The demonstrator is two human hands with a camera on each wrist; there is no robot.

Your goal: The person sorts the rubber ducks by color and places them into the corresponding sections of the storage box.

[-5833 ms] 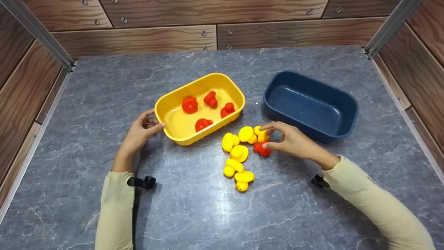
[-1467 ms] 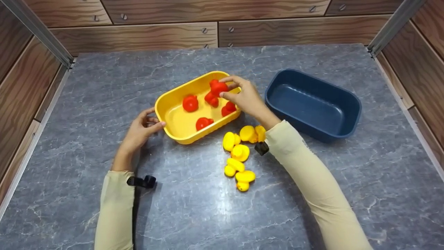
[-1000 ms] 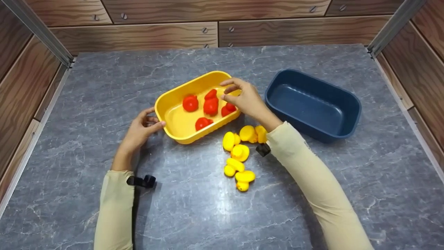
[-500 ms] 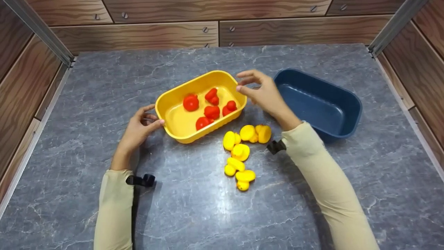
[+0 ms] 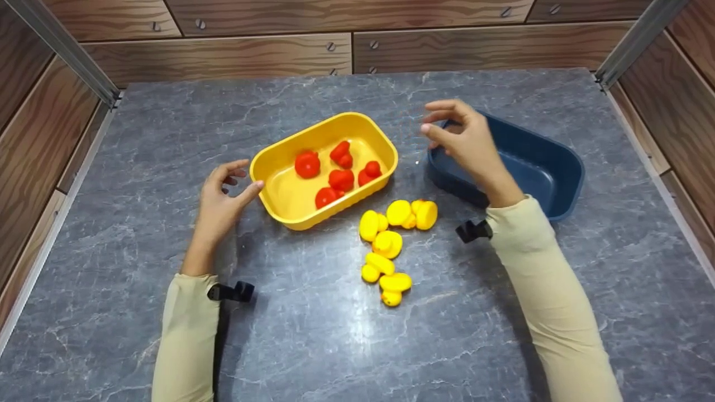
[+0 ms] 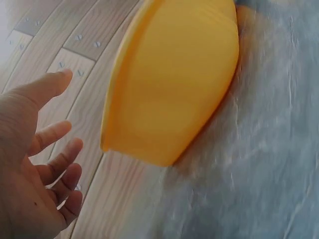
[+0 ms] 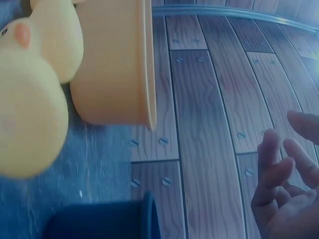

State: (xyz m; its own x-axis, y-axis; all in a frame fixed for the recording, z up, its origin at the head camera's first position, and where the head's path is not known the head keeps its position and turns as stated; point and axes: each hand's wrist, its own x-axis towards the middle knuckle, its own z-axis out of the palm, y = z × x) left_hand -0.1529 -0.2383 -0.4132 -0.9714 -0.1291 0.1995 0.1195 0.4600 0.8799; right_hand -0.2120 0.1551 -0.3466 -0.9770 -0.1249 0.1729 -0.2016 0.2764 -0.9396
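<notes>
1. Moving since half a second ago: the right hand (image 5: 463,142) is shifting from the yellow container's (image 5: 282,198) rim to over the blue container (image 5: 525,173), while the left hand (image 5: 219,198) is easing off the opposite end.
2. Right fingers are curving loosely, parted from the thumb and holding nothing.
3. Left fingers are spreading wide from the thumb, also holding nothing; the left wrist view is showing a gap to the yellow container.
4. Five red toys (image 5: 341,180) are lying inside the yellow container.
5. Six yellow ducks (image 5: 387,244) are resting clustered on the surface (image 5: 301,335), nearer the person than both containers.
6. Wood-patterned panels (image 5: 223,58) are standing behind.
</notes>
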